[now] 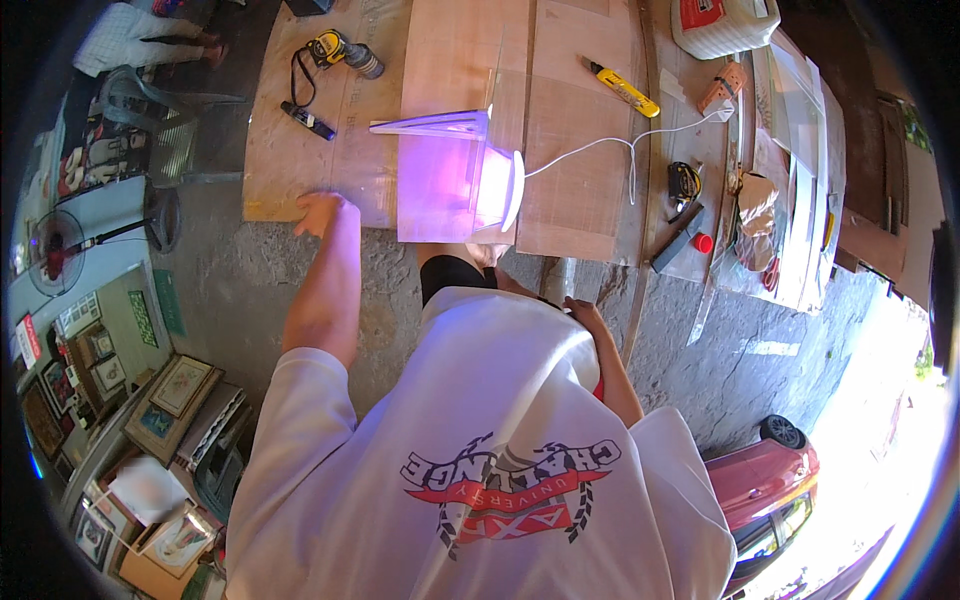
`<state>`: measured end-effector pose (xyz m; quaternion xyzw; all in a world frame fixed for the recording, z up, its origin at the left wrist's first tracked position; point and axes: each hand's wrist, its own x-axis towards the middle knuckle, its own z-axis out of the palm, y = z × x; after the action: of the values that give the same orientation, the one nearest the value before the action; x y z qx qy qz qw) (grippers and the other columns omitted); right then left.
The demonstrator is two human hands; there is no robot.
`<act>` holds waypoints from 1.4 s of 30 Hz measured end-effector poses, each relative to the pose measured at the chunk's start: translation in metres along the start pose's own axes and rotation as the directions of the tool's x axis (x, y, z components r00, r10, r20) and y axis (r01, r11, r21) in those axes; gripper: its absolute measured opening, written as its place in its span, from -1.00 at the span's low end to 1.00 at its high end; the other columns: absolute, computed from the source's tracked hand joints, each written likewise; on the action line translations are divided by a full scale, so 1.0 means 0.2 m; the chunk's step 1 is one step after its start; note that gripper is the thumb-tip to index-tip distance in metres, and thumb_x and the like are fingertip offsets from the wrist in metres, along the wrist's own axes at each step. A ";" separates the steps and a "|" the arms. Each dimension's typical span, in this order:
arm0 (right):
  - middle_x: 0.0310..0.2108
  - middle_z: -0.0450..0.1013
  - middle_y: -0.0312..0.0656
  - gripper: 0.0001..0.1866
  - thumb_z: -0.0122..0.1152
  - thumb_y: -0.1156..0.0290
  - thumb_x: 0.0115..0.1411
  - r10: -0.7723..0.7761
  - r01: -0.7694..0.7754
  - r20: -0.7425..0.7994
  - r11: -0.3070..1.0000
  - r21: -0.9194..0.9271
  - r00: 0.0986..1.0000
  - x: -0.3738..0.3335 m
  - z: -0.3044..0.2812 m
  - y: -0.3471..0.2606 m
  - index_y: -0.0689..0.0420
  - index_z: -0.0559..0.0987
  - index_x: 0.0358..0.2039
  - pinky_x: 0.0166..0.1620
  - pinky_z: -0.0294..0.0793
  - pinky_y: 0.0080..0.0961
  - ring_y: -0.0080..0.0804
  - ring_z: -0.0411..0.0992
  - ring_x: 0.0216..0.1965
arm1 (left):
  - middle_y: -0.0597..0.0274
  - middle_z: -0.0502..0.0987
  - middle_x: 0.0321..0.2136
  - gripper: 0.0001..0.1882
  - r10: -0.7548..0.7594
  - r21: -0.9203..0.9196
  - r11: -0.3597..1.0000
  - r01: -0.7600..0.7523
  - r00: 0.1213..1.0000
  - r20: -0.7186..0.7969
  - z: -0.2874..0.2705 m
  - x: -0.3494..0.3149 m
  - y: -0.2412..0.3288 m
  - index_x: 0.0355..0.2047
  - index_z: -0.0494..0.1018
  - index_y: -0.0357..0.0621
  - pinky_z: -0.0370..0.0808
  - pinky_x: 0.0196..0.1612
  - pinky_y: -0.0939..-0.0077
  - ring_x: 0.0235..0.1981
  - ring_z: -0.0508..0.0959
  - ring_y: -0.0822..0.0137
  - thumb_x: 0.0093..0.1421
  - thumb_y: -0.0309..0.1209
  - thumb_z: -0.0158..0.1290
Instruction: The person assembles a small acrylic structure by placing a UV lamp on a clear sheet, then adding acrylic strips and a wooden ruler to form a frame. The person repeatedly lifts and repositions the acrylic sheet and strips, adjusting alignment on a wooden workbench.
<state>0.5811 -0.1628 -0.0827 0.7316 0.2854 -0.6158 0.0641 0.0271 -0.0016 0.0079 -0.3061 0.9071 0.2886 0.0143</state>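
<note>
My left hand [326, 212] rests on the near left edge of the wooden tabletop [350, 190], its fingers apart and nothing in them. My right hand [584, 312] is low beside my waist, below the table edge. Its fingers are small and partly hidden, so I cannot make out whether it holds anything. Between the hands, on the table, a lit white lamp [512, 190] casts purple light over clear acrylic pieces [440, 170]. One narrow clear strip [430, 123] lies across their far side. A white cable [580, 146] runs from the lamp to the right.
At the far left of the table lie a yellow tape measure [326, 47], a dark bottle [364, 61] and a black tool [307, 121]. Rightward are a yellow cutter [625, 90], another tape measure [685, 181], a red cap [703, 243] and a white jug [724, 24].
</note>
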 end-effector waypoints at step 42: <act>-0.03 0.29 0.30 -0.62 0.07 0.51 0.22 -0.813 0.436 -0.127 0.428 -0.792 0.568 -0.76 0.43 -1.65 0.24 0.33 0.06 -0.34 0.66 -0.14 0.15 0.58 -0.32 | -0.27 0.58 -0.19 -0.43 0.083 0.186 0.979 -0.087 0.996 0.026 0.07 0.08 -0.04 0.07 0.09 -0.17 0.56 -0.26 -0.19 -0.25 0.62 -0.22 0.28 0.03 -0.17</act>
<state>0.3304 0.0216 0.1243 0.6127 0.7566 -0.2281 0.0093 0.0162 -0.0075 -0.0114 -0.2618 0.9423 0.2052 0.0387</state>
